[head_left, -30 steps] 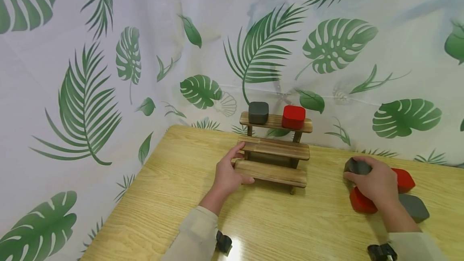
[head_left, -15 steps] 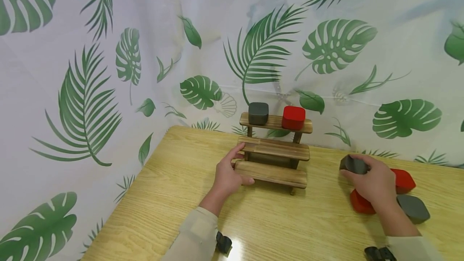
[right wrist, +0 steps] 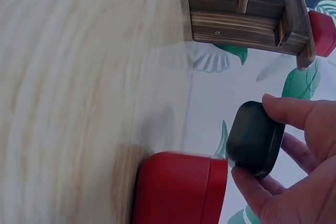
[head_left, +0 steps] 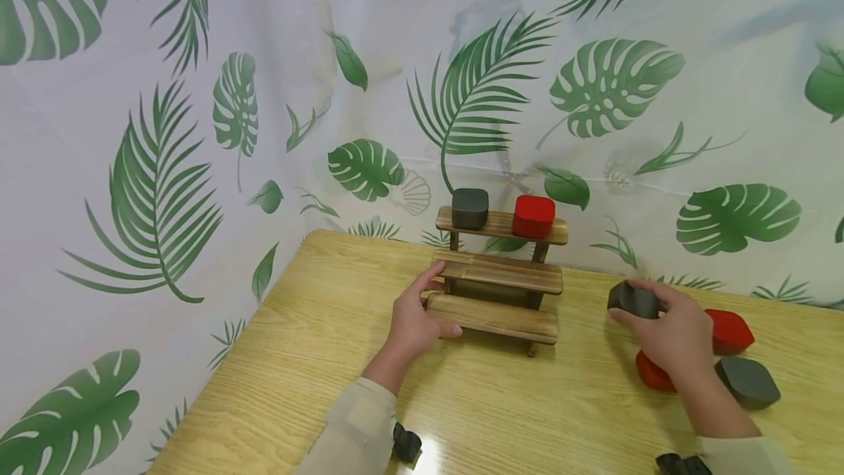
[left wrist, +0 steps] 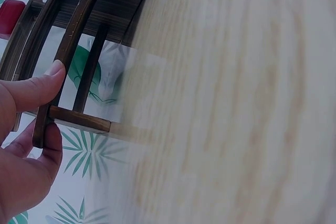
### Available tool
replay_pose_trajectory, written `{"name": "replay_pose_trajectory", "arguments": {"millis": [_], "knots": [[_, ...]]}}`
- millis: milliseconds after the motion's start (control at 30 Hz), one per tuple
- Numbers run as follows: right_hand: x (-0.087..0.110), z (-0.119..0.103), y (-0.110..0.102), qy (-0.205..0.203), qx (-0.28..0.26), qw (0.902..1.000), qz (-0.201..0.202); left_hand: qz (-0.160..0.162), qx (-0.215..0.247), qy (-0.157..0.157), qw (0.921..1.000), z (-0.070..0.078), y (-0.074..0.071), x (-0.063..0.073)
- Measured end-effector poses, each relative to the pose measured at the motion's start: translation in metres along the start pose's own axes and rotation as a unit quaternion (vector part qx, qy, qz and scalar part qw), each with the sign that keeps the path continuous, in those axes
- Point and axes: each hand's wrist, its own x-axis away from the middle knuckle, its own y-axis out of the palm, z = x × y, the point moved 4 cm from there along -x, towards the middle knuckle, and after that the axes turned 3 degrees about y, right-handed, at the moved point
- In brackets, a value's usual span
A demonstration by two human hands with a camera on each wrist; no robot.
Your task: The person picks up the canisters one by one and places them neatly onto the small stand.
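Note:
My left hand [head_left: 412,325] holds the left end of a three-tier wooden display stand [head_left: 494,315]. In the left wrist view, the thumb lies on the front of the lowest plank and curled fingers reach behind it. Over on the right, my right hand [head_left: 682,332] pinches a dark grey rounded box [head_left: 634,302] between thumb and fingers. The right wrist view shows this grey box [right wrist: 253,139] raised off the table. On the top tier sit another dark grey box [head_left: 469,209] and, right of it, a red box [head_left: 534,217].
Around my right forearm lie a red box [head_left: 730,332], a second red box [head_left: 654,372] partly hidden by the hand, and a grey box [head_left: 748,382]. A leaf-printed cloth [head_left: 369,108] hangs behind and left of the wooden table [head_left: 514,416].
My right hand has moved a little left with the grey box, away from the loose boxes. The left hand and the stand have stayed in place.

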Motion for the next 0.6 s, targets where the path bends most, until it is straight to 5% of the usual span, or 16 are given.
{"name": "replay_pose_trajectory", "arguments": {"millis": [600], "knots": [[0.008,-0.025,-0.005,-0.017,-0.036,0.9989,0.024,0.001,-0.001,0.003,1.0,-0.001,0.0,-0.001]]}}
